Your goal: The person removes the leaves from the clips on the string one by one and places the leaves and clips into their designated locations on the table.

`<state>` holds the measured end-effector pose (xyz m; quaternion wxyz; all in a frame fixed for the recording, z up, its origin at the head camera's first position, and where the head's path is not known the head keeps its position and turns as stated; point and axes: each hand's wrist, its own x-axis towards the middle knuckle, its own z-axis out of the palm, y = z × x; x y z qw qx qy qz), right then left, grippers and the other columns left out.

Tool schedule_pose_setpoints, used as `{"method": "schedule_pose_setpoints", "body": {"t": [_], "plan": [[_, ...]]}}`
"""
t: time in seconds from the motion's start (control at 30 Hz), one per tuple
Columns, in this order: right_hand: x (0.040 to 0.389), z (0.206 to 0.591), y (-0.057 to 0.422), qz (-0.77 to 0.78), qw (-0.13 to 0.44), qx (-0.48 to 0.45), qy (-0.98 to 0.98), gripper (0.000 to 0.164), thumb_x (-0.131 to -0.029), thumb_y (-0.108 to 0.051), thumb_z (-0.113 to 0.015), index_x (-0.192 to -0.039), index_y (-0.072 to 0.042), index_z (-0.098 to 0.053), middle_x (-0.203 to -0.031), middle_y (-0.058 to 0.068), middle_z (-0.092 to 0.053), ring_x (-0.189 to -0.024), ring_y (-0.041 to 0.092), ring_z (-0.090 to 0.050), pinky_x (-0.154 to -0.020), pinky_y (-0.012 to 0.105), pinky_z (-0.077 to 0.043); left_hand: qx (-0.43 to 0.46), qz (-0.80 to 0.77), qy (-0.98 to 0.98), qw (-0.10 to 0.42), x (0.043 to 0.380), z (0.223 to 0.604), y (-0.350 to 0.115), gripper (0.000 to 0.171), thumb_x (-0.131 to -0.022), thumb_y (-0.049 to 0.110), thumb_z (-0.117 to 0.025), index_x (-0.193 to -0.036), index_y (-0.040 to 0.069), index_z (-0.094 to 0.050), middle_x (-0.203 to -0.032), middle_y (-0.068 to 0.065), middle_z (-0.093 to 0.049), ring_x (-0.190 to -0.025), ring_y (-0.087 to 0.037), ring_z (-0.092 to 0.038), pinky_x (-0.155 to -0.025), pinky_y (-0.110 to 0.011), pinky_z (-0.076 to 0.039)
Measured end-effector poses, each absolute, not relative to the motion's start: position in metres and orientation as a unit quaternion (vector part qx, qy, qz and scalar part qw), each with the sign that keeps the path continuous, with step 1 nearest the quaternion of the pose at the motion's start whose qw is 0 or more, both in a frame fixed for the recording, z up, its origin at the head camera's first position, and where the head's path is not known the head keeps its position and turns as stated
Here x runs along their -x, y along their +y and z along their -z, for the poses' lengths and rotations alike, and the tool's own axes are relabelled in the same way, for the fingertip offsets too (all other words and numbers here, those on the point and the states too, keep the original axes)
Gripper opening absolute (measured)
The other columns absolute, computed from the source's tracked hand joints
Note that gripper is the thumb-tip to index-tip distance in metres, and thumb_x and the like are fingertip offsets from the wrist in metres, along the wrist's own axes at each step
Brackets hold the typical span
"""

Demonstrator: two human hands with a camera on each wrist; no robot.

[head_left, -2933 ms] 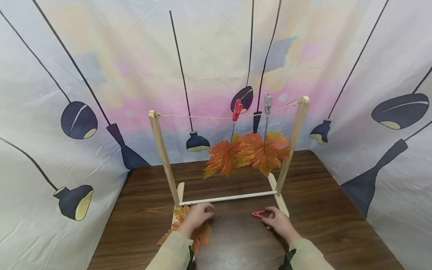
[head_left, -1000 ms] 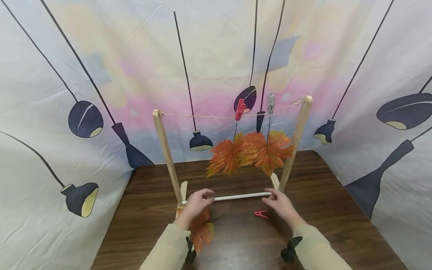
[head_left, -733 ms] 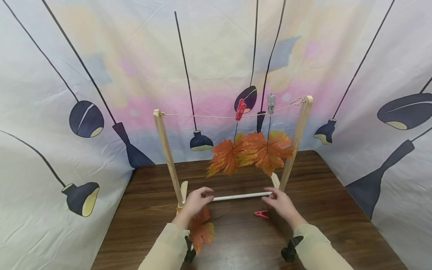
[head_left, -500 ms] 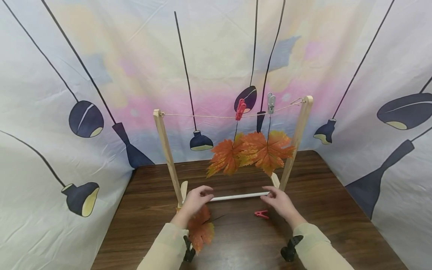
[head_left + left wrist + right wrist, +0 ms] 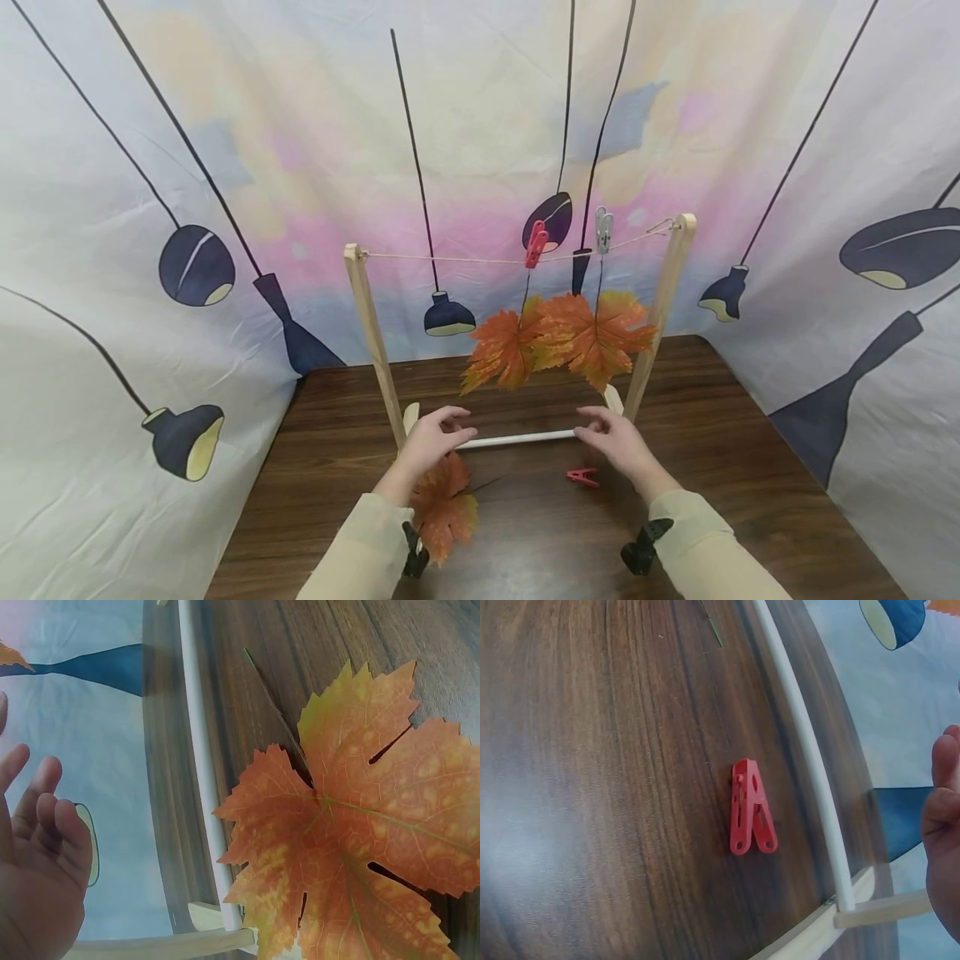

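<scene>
My left hand [image 5: 435,437] is held above the table with fingers loosely bent and nothing in it, near the left part of the white rod [image 5: 517,438]. Below its wrist an orange maple leaf [image 5: 444,508] lies on the table, its stem pointing right; the left wrist view shows this leaf [image 5: 360,810] large. My right hand [image 5: 615,437] hovers near the rod's right part, likewise holding nothing. A red clothespin [image 5: 582,477] lies on the table just left of and below that hand; in the right wrist view the clothespin [image 5: 750,806] sits apart from the fingers.
A wooden frame [image 5: 373,350] carries a string [image 5: 442,259] between its posts. From it hang two orange leaves [image 5: 592,333], one by a red clothespin [image 5: 536,244], the other by a grey clothespin [image 5: 603,231]. A printed cloth [image 5: 480,125] stands behind the brown table [image 5: 712,467].
My right hand has let go of the red clothespin, which now lies on the table. My left hand has come off the leaf. Both have moved up beside the rod, lately drawing slightly closer together.
</scene>
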<state>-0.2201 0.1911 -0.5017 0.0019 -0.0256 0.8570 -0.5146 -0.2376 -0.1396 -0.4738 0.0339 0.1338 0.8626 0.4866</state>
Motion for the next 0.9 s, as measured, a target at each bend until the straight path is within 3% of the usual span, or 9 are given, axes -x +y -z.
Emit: {"method": "schedule_pose_setpoints", "body": {"t": [0.13, 0.27, 0.47, 0.9], "plan": [[0.222, 0.498, 0.190, 0.515, 0.000, 0.032, 0.857, 0.040, -0.085, -0.030, -0.070, -0.120, -0.012, -0.061, -0.082, 0.003, -0.056, -0.076, 0.019, -0.052, -0.066, 0.032, -0.043, -0.129, -0.501, 0.855, 0.030, 0.237, 0.472, -0.139, 0.036, -0.083, 0.030, -0.072, -0.115, 0.014, -0.064, -0.087, -0.001, -0.060, -0.076, -0.018, -0.057, -0.059, -0.040, -0.050], [0.222, 0.493, 0.188, 0.515, -0.002, 0.046, 0.856, 0.040, -0.086, -0.031, -0.069, -0.120, -0.012, -0.061, -0.083, 0.003, -0.056, -0.075, 0.019, -0.052, -0.066, 0.033, -0.044, -0.120, -0.506, 0.854, 0.014, 0.237, 0.466, -0.139, 0.034, -0.082, 0.029, -0.073, -0.113, 0.015, -0.065, -0.084, 0.001, -0.060, -0.081, -0.019, -0.058, -0.062, -0.034, -0.048], [0.222, 0.485, 0.185, 0.522, -0.005, 0.061, 0.851, 0.043, -0.086, -0.033, -0.069, -0.121, -0.010, -0.060, -0.081, 0.004, -0.055, -0.071, 0.019, -0.054, -0.064, 0.033, -0.045, -0.110, -0.495, 0.862, 0.006, 0.240, 0.461, -0.140, 0.037, -0.082, 0.033, -0.073, -0.114, 0.017, -0.065, -0.086, 0.003, -0.061, -0.092, -0.020, -0.058, -0.072, -0.036, -0.047], [0.222, 0.469, 0.182, 0.525, -0.015, 0.096, 0.846, 0.042, -0.087, -0.028, -0.068, -0.121, -0.006, -0.059, -0.076, 0.003, -0.056, -0.065, 0.019, -0.055, -0.063, 0.031, -0.045, -0.125, -0.496, 0.859, -0.009, 0.244, 0.454, -0.142, 0.037, -0.082, 0.032, -0.073, -0.115, 0.017, -0.064, -0.087, 0.003, -0.061, -0.087, -0.020, -0.058, -0.069, -0.034, -0.046]]}}
